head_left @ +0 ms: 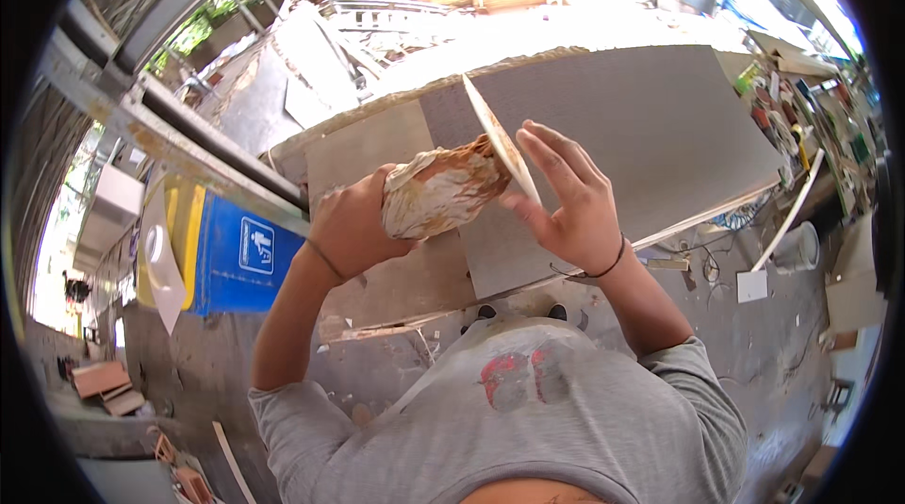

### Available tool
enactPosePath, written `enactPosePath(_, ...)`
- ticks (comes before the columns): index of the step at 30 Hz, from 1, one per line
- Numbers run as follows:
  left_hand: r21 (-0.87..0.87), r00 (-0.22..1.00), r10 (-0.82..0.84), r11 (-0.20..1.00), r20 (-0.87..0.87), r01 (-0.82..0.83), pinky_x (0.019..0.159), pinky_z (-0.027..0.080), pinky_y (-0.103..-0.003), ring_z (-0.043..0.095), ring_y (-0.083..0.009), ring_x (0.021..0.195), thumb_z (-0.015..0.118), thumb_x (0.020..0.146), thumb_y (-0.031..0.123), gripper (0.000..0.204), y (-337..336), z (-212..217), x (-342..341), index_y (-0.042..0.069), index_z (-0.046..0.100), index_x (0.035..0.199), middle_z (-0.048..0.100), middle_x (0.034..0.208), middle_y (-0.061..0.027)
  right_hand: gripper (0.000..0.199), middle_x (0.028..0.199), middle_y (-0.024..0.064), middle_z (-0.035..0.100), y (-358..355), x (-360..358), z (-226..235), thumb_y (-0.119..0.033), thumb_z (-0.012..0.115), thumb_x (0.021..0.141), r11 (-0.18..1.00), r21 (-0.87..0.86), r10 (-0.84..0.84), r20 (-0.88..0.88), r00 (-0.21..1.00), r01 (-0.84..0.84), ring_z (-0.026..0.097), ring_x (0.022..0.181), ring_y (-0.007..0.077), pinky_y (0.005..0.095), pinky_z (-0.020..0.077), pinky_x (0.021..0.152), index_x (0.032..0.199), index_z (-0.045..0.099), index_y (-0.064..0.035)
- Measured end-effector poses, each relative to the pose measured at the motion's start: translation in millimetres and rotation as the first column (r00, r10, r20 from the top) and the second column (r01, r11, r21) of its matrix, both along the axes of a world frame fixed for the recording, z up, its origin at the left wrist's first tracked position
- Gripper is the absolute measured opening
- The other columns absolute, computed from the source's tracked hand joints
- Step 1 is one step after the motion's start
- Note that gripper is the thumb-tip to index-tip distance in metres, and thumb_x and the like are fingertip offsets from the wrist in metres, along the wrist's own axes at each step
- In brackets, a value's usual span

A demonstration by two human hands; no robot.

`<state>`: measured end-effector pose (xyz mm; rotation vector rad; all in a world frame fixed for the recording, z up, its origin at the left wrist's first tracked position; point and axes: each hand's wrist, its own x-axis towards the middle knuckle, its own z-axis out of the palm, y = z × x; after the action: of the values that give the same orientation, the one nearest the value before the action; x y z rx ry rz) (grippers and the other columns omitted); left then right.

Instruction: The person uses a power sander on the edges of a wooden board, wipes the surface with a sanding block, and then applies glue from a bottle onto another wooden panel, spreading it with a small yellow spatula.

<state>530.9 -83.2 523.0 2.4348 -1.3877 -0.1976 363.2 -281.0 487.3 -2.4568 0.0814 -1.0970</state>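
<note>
My left hand [353, 226] is wrapped round a crusted container [438, 191], its sides coated in lumpy off-white and orange-brown residue. The container is tilted over the work surface, its stained end toward the right. Across that end stands a thin pale flat piece [488, 124], seen almost edge-on; whether it is joined to the container I cannot tell. On the piece's other side is my right hand [573, 198], fingers stretched out and thumb near the lower edge. Beneath both hands lie a grey-brown sheet [622, 117] and a lighter tan board [368, 160].
A blue bin [236, 259] with a yellow one behind it stands left of the work surface, near a metal beam [198, 136]. Cluttered tools and scraps [801, 117] fill the right side. A grey bucket [797, 247] and a pale stick [794, 207] are on the right.
</note>
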Motion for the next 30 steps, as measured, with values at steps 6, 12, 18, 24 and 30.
enactPosePath(6,0.194,0.999,-0.004,0.981,0.033,-0.002,0.078,0.049,-0.042,0.062,-0.0353,0.088,0.079,0.055,0.031,0.070,-22.2,17.3,-30.0,0.007,0.050,0.114,0.064,0.091,-0.0188,0.015,0.069,0.0161,0.059,-44.5,-26.3,-9.1,-0.013,0.059,0.084,0.955,0.282,-0.104,0.047,0.993,0.086,0.060,0.056,0.0267,0.0329,0.0461,0.051,0.093,0.060,-0.0001)
enactPosePath(12,0.220,0.997,-0.057,0.973,-0.054,0.068,0.079,0.049,-0.042,0.062,-0.0361,0.088,0.080,0.051,0.034,0.070,-52.4,32.2,-52.8,0.005,0.053,0.109,0.064,0.091,-0.0200,0.018,0.055,0.0150,0.051,-111.1,-57.7,-30.0,-0.013,0.054,0.089,0.870,0.408,-0.370,0.169,0.913,0.277,0.050,0.046,0.0219,0.0294,0.0377,0.045,0.080,0.057,0.0018)
enactPosePath(18,0.209,0.967,-0.059,0.971,-0.247,0.112,0.081,0.049,-0.036,0.063,-0.0322,0.088,0.085,0.045,0.029,0.078,-61.3,34.1,-40.9,0.002,0.054,0.111,0.065,0.094,-0.0188,0.031,0.075,0.0053,0.060,-209.3,-159.3,-62.9,-0.027,0.051,0.093,0.559,0.803,-0.703,0.329,0.630,0.205,0.055,0.067,0.0112,0.0290,0.0487,0.056,0.085,0.057,0.0018)
enactPosePath(24,0.537,0.997,-0.009,0.842,-0.079,0.050,0.079,0.049,-0.033,0.064,-0.0258,0.086,0.086,0.042,0.023,0.073,-90.2,51.7,-17.3,0.002,0.058,0.106,0.066,0.095,-0.0162,0.050,0.111,0.0154,0.055,-239.7,-304.1,-162.8,0.001,0.072,0.066,0.361,0.122,-0.925,0.177,0.338,0.925,0.057,0.100,0.0233,0.0359,0.0531,0.066,0.113,0.056,-0.0015)
enactPosePath(30,0.800,0.977,-0.029,0.580,0.209,-0.154,0.073,0.051,-0.034,0.065,-0.0278,0.082,0.084,0.043,0.019,0.060,-145.0,73.3,-11.8,0.007,0.064,0.098,0.067,0.087,-0.0151,0.046,0.114,0.0170,0.053,-219.2,-363.0,-167.1,0.001,0.064,0.077,0.350,0.860,-0.870,0.151,0.470,0.371,0.055,0.105,0.0288,0.0398,0.0532,0.076,0.121,0.051,-0.0024)
